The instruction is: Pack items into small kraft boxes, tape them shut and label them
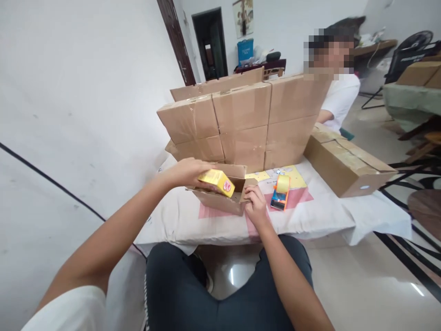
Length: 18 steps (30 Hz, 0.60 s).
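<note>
On the cloth-covered table stands an open cardboard box (220,202), its flaps raised. My left hand (190,172) grips a yellow box (217,181) with a red mark on its end, tilted over the left part of the opening. The fingers of my right hand (255,205) pinch the flap at the box's right end. To the right of that hand lies an orange and blue tape dispenser (280,193) with a roll of yellowish tape. How far the yellow box reaches into the carton is partly hidden.
Several taped cartons (243,108) are stacked behind the open box. A long carton (349,161) lies at the table's right side. Behind the stack is a person (344,99) in a white shirt. The table's front edge (220,240) is above my knees.
</note>
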{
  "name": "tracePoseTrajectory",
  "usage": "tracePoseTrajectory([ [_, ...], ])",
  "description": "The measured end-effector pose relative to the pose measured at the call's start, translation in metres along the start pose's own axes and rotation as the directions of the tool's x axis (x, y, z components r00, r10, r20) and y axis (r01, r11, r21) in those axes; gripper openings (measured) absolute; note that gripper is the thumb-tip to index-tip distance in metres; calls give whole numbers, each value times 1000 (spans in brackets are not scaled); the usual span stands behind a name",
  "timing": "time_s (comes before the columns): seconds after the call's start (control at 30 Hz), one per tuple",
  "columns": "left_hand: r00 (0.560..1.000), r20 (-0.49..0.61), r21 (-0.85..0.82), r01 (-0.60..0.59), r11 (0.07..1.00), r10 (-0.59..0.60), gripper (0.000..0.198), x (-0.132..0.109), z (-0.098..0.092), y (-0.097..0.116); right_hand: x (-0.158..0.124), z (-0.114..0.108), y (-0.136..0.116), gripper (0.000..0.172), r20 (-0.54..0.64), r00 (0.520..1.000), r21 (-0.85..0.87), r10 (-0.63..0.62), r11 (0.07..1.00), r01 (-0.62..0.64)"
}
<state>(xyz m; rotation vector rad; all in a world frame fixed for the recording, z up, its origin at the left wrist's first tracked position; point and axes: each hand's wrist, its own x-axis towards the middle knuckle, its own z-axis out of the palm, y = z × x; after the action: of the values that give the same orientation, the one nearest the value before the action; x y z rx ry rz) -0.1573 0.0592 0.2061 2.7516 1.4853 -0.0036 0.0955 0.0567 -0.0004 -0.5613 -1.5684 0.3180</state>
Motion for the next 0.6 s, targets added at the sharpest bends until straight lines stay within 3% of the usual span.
tracePoseTrajectory([
  [0.07, 980, 198, 136, -31, 990, 3, 56, 17, 15, 11, 1, -4, -3, 28, -5, 1000, 15, -5, 1000, 5],
  [0.17, 955, 294, 187, -33, 982, -24, 53, 29, 49, 23, 1, -9, -6, 26, -7, 1000, 32, -21, 999, 21],
  [0.27, 954, 300, 199, -48, 979, -14, 68, 30, 80, 31, 1, -13, -8, 25, 8, 999, 30, -41, 999, 40],
  [0.37, 971, 237, 220, -42, 975, -12, 76, 29, 98, 35, 1, -16, -9, 26, 24, 999, 33, -45, 998, 45],
  [0.47, 987, 162, 218, -11, 976, -25, 73, 29, 104, 34, 1, -18, -8, 27, 18, 998, 50, -56, 997, 55],
  [0.6, 982, 190, 154, -33, 988, 3, 73, 32, 105, 30, 1, -20, -5, 29, 24, 999, 58, -43, 997, 42],
])
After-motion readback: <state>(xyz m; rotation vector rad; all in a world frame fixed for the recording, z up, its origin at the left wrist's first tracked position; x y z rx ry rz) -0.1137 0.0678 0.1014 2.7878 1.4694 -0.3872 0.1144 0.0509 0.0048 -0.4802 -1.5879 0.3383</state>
